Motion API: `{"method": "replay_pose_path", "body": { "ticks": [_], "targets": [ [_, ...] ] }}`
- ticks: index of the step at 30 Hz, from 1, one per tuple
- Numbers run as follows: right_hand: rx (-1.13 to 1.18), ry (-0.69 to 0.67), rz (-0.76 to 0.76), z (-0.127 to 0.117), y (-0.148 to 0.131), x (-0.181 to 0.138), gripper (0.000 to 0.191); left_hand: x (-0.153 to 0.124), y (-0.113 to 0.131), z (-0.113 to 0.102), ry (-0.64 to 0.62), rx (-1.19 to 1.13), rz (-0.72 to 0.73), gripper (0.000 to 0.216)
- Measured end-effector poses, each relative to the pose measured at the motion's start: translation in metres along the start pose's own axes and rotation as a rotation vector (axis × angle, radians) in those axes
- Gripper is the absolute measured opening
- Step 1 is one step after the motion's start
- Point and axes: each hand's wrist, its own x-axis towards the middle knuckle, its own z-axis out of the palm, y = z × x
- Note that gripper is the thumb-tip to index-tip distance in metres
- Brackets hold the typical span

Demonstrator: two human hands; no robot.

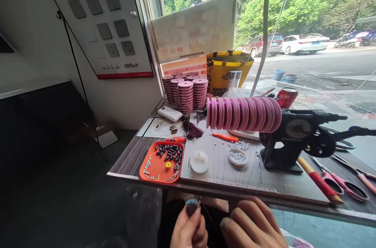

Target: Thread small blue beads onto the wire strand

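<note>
Dark, small bundle (192, 203) with bluish-grey beaded tips sat pinched in the left hand (188, 228), fingers closed round its base, below the table edge (205, 185) and close to the body. Judged very light, soft and floppy at the strands, easy to crush or shed beads (best held low at the bound end, as it was). Right hand (252, 224) lay just beside it, fingers curled loosely inward; whether it gripped a thread could not be told. Fine thin lines ran up from near the hands over the table.

Just ahead of the left hand: orange tray (162, 162), shallow, rounded corners, holding dark cylindrical beads, small coloured tubes and one yellow ring. Between the hands' line and farther up: white round lid (199, 162), flat and matte, then a small white dish (237, 157) of pale pellets, some spilled loose beside it. Ahead of the right hand: black cast winder (293, 138), heavy-looking metal with a gear, carrying a row of pink spools (243, 114), smooth plastic discs. Right of that hand: pink-handled scissors (346, 185) and a red-and-tan stick (319, 181). Far beyond the left hand: stacked pink spools (185, 93), a purple tassel (192, 128), a white box (169, 114), a yellow bag (226, 66).
</note>
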Motion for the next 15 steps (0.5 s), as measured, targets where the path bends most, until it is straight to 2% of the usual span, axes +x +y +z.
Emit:
{"method": "replay_pose_path", "body": {
  "ticks": [11,15],
  "targets": [
    [0.019,-0.003,-0.005,0.0018,0.0012,-0.0018,0.036,0.0,-0.0035,0.0075,0.164,0.051,0.118,0.059],
    [0.017,-0.072,-0.007,-0.0034,0.0016,-0.0006,0.03,0.0017,-0.0081,0.0039,0.21,0.137,0.186,0.058]
  ]
}}
